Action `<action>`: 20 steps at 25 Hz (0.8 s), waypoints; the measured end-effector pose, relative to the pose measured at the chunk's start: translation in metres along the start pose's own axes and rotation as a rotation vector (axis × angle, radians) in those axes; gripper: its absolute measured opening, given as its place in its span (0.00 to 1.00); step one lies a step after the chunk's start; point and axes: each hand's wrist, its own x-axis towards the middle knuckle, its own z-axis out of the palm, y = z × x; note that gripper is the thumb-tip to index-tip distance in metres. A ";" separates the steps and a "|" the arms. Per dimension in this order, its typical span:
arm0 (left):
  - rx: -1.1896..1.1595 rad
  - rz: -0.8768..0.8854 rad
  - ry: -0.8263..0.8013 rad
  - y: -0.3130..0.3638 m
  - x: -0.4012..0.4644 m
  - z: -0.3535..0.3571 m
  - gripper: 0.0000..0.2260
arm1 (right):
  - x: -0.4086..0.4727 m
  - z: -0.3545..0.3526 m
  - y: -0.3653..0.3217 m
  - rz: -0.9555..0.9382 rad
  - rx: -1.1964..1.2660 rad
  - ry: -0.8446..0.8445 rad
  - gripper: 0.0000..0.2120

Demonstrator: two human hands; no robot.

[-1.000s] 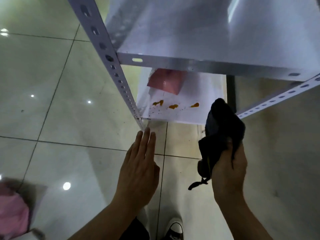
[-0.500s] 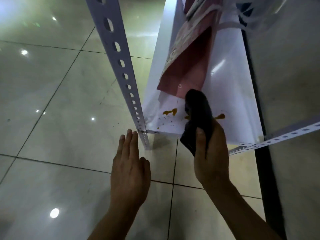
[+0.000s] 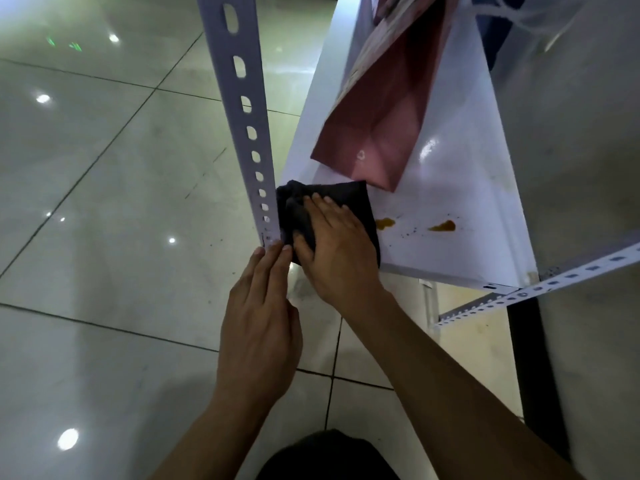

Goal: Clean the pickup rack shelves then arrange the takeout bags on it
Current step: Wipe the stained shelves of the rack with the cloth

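Right hand (image 3: 337, 251) presses dark cloth (image 3: 349, 197) flat on stained white shelf (image 3: 467, 188); left hand (image 3: 259, 327) fingertips touch perforated upright (image 3: 242, 109).

The upper part of the pink bag (image 3: 381, 123) is cut off by the top edge, as is the slotted post (image 3: 242, 109). Part of the dark cloth (image 3: 332, 194) is covered by the right hand (image 3: 336, 251), and whatever stain lies beneath it cannot be seen. A bluish item (image 3: 491, 32) at the shelf's (image 3: 450, 188) far end is perhaps another bag, too cropped to tell.
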 end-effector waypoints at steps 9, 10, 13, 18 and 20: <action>0.166 0.123 -0.225 0.018 0.018 0.026 0.31 | -0.064 -0.055 0.104 0.294 -0.086 0.099 0.28; 0.202 0.117 -0.244 0.017 0.022 0.026 0.31 | -0.059 -0.059 0.117 0.307 -0.122 0.074 0.28; 0.245 0.088 -0.271 0.012 0.030 0.024 0.30 | -0.017 -0.072 0.148 0.343 -0.194 0.036 0.29; 0.293 0.102 -0.278 0.013 0.037 0.021 0.30 | -0.034 -0.066 0.144 0.398 -0.176 0.081 0.31; 0.288 0.124 -0.330 0.006 0.032 0.016 0.32 | -0.054 -0.064 0.136 0.376 -0.147 0.074 0.31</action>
